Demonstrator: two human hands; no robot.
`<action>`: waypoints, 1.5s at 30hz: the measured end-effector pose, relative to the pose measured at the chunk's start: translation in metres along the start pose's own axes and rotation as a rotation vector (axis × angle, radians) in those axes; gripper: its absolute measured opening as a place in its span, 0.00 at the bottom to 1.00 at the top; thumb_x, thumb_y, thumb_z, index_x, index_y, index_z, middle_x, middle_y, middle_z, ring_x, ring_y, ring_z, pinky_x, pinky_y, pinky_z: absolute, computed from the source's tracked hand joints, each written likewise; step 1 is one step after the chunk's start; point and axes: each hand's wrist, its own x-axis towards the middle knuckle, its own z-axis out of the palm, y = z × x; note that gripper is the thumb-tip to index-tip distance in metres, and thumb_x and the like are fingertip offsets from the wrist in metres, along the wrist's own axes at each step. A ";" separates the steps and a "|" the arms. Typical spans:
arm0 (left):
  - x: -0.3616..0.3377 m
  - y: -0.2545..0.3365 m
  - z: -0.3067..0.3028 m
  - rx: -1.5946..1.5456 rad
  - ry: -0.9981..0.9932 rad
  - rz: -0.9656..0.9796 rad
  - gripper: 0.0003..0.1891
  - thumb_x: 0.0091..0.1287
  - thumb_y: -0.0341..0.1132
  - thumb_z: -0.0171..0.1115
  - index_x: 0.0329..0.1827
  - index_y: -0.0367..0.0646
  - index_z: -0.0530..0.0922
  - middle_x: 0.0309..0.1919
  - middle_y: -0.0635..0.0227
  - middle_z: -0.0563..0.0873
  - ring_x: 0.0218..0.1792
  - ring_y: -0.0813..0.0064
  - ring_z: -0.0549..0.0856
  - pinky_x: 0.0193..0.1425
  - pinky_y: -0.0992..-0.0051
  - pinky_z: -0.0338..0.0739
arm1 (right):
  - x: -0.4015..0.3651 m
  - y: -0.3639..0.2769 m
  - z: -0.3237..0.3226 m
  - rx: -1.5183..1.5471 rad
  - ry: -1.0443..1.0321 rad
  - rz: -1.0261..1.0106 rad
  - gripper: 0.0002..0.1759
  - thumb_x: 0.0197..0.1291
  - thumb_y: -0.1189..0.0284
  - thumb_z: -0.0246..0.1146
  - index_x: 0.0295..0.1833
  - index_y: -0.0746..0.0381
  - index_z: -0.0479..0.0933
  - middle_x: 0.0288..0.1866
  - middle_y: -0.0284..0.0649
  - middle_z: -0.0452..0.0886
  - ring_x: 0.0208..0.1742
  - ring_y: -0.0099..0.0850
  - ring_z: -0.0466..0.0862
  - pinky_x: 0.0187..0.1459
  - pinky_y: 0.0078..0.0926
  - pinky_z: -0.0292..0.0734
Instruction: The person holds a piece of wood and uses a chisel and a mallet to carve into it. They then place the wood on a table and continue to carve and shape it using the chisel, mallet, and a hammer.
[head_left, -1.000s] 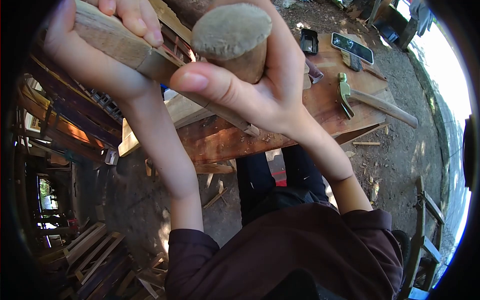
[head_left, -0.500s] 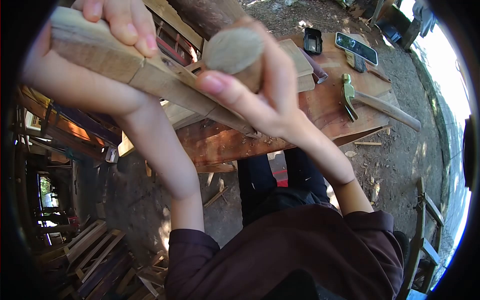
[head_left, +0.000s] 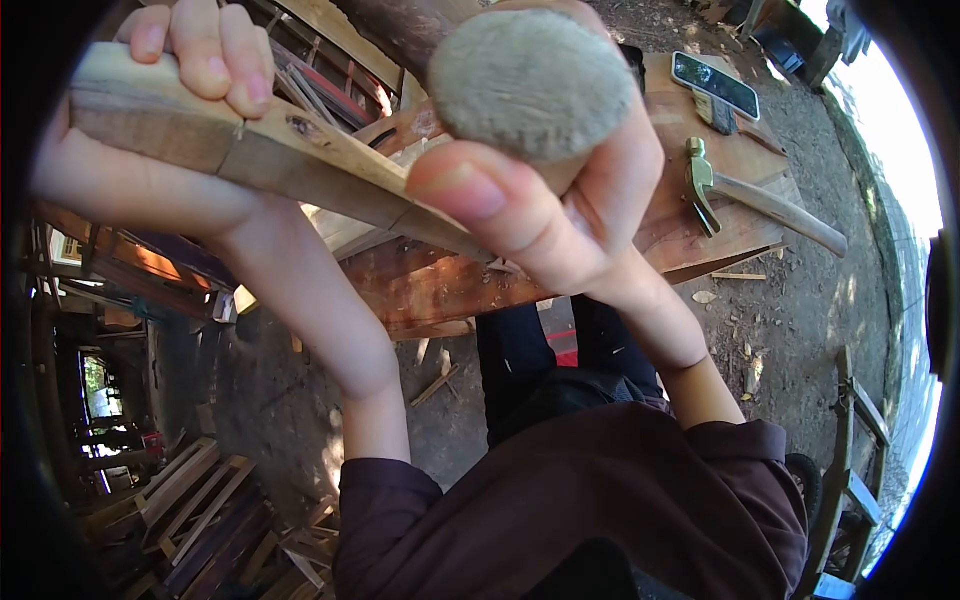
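Note:
My left hand (head_left: pixel 215 50) wraps its fingers over the upper end of a long squared wooden piece (head_left: pixel 290 165), which slants down to the right above the workbench. A dark knot and a joint line show on the wood. My right hand (head_left: pixel 560 220) grips a thick round wooden piece (head_left: pixel 530 85), its worn grey end facing the camera; the rest of it is hidden behind that end and the fingers, so I cannot tell its kind. The right thumb overlaps the long wooden piece in this view.
On the wooden workbench (head_left: pixel 410 290) lie a claw hammer (head_left: pixel 760 205), a phone (head_left: pixel 716 85) and a brush (head_left: pixel 715 112). Wooden frames and slats (head_left: pixel 195 510) are piled on the ground at lower left. A wooden frame (head_left: pixel 860 480) stands at lower right.
My right hand and the round wooden piece have come up and right, closer to the camera, now covering more of the bench. My left hand and the long wood have shifted slightly left.

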 end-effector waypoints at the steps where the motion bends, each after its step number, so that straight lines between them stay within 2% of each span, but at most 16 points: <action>1: 0.002 0.001 0.001 -0.013 -0.029 -0.009 0.22 0.50 0.56 0.50 0.26 0.44 0.65 0.18 0.65 0.67 0.17 0.74 0.63 0.25 0.79 0.58 | -0.001 0.000 0.001 -0.013 0.002 -0.004 0.26 0.43 0.59 0.74 0.35 0.68 0.71 0.26 0.41 0.71 0.26 0.33 0.73 0.29 0.25 0.69; 8: -0.003 -0.010 0.019 -0.014 -0.002 0.084 0.21 0.56 0.55 0.48 0.26 0.43 0.66 0.17 0.64 0.68 0.16 0.74 0.65 0.23 0.78 0.61 | -0.005 0.001 0.016 0.081 -0.039 0.115 0.28 0.42 0.56 0.73 0.33 0.68 0.70 0.25 0.42 0.68 0.25 0.36 0.71 0.28 0.27 0.68; 9: -0.002 -0.010 0.020 0.002 -0.013 0.102 0.21 0.57 0.55 0.47 0.26 0.43 0.66 0.17 0.64 0.68 0.16 0.74 0.65 0.23 0.78 0.62 | 0.009 -0.013 -0.001 0.118 0.008 -0.097 0.27 0.43 0.57 0.73 0.34 0.68 0.71 0.26 0.42 0.69 0.26 0.36 0.72 0.28 0.27 0.69; 10: -0.003 -0.010 0.021 0.018 -0.019 0.120 0.21 0.59 0.54 0.47 0.26 0.43 0.66 0.17 0.64 0.68 0.16 0.73 0.66 0.22 0.78 0.63 | 0.007 -0.011 0.000 0.118 0.007 -0.099 0.27 0.43 0.57 0.73 0.34 0.68 0.71 0.26 0.42 0.69 0.26 0.36 0.72 0.28 0.27 0.69; 12: -0.005 -0.010 0.023 0.052 -0.032 0.148 0.21 0.61 0.53 0.46 0.26 0.42 0.67 0.16 0.63 0.69 0.15 0.73 0.66 0.21 0.77 0.64 | -0.007 -0.007 0.004 0.088 -0.134 0.184 0.26 0.44 0.58 0.73 0.36 0.68 0.72 0.27 0.42 0.71 0.27 0.36 0.74 0.29 0.27 0.70; 16: -0.006 -0.010 0.032 0.020 0.036 0.159 0.24 0.57 0.56 0.44 0.24 0.40 0.66 0.14 0.60 0.67 0.12 0.71 0.65 0.17 0.77 0.62 | -0.012 -0.001 -0.011 0.076 -0.304 0.218 0.24 0.47 0.65 0.71 0.42 0.71 0.71 0.34 0.42 0.76 0.34 0.29 0.77 0.35 0.22 0.71; 23: -0.006 -0.012 0.035 0.056 0.095 0.205 0.23 0.58 0.56 0.44 0.25 0.41 0.65 0.13 0.62 0.66 0.10 0.72 0.63 0.15 0.79 0.60 | -0.019 -0.001 -0.015 -0.053 -0.396 0.222 0.27 0.49 0.61 0.69 0.43 0.73 0.69 0.35 0.44 0.75 0.34 0.31 0.77 0.33 0.22 0.71; 24: -0.006 -0.012 0.037 0.067 0.101 0.211 0.23 0.57 0.55 0.44 0.25 0.41 0.65 0.13 0.62 0.66 0.11 0.72 0.63 0.15 0.79 0.60 | -0.020 -0.003 -0.019 -0.053 -0.398 0.222 0.27 0.49 0.61 0.69 0.43 0.73 0.69 0.35 0.44 0.75 0.34 0.31 0.77 0.33 0.22 0.71; 26: -0.009 -0.013 0.033 0.082 0.130 0.200 0.23 0.57 0.55 0.44 0.25 0.40 0.65 0.13 0.62 0.66 0.11 0.72 0.63 0.15 0.79 0.60 | -0.005 -0.021 -0.019 0.212 -0.080 0.413 0.27 0.48 0.61 0.70 0.43 0.73 0.70 0.35 0.45 0.75 0.33 0.32 0.77 0.33 0.24 0.71; 27: -0.008 -0.013 0.028 0.045 0.101 0.193 0.22 0.56 0.54 0.44 0.25 0.41 0.65 0.13 0.61 0.66 0.11 0.72 0.63 0.15 0.79 0.60 | -0.007 -0.010 -0.020 0.104 -0.186 0.170 0.26 0.48 0.62 0.69 0.42 0.74 0.70 0.35 0.47 0.75 0.33 0.33 0.76 0.33 0.25 0.71; 28: -0.005 -0.012 0.026 0.005 0.065 0.193 0.22 0.56 0.54 0.44 0.25 0.41 0.65 0.13 0.61 0.66 0.11 0.72 0.63 0.15 0.79 0.59 | -0.022 0.001 -0.009 0.046 -0.141 0.125 0.26 0.44 0.60 0.74 0.39 0.69 0.74 0.30 0.42 0.74 0.30 0.34 0.77 0.33 0.25 0.72; 30: -0.006 -0.013 0.029 0.023 0.060 0.194 0.22 0.55 0.54 0.44 0.25 0.40 0.65 0.14 0.61 0.66 0.12 0.72 0.63 0.15 0.79 0.59 | -0.039 0.003 -0.012 -0.074 -0.262 0.234 0.26 0.43 0.59 0.74 0.38 0.69 0.74 0.31 0.43 0.75 0.30 0.34 0.77 0.33 0.25 0.72; 34: -0.005 -0.010 0.027 -0.004 0.077 0.179 0.21 0.55 0.52 0.45 0.25 0.40 0.65 0.14 0.60 0.66 0.12 0.72 0.62 0.16 0.78 0.60 | -0.028 -0.001 -0.029 0.144 -0.093 0.246 0.26 0.44 0.59 0.73 0.39 0.69 0.74 0.32 0.42 0.75 0.31 0.33 0.77 0.33 0.25 0.71; 37: -0.007 -0.012 0.025 0.067 0.140 0.171 0.20 0.54 0.53 0.46 0.24 0.41 0.64 0.15 0.63 0.65 0.13 0.74 0.62 0.18 0.79 0.58 | -0.036 0.003 -0.027 0.038 -0.135 0.175 0.26 0.44 0.59 0.73 0.40 0.69 0.74 0.32 0.42 0.75 0.31 0.33 0.78 0.34 0.25 0.72; 39: -0.004 -0.013 0.027 0.143 0.151 0.173 0.21 0.53 0.54 0.47 0.24 0.43 0.63 0.15 0.66 0.65 0.15 0.77 0.62 0.21 0.80 0.57 | -0.035 -0.001 -0.034 0.074 -0.220 0.291 0.32 0.47 0.57 0.70 0.44 0.76 0.69 0.34 0.47 0.74 0.36 0.32 0.73 0.38 0.27 0.69; 45: 0.001 -0.013 0.037 0.088 0.129 0.172 0.20 0.55 0.52 0.44 0.24 0.40 0.66 0.12 0.62 0.64 0.11 0.72 0.62 0.14 0.78 0.58 | -0.028 -0.001 -0.020 0.070 -0.289 0.127 0.32 0.43 0.61 0.73 0.43 0.76 0.70 0.35 0.47 0.75 0.34 0.36 0.75 0.36 0.27 0.71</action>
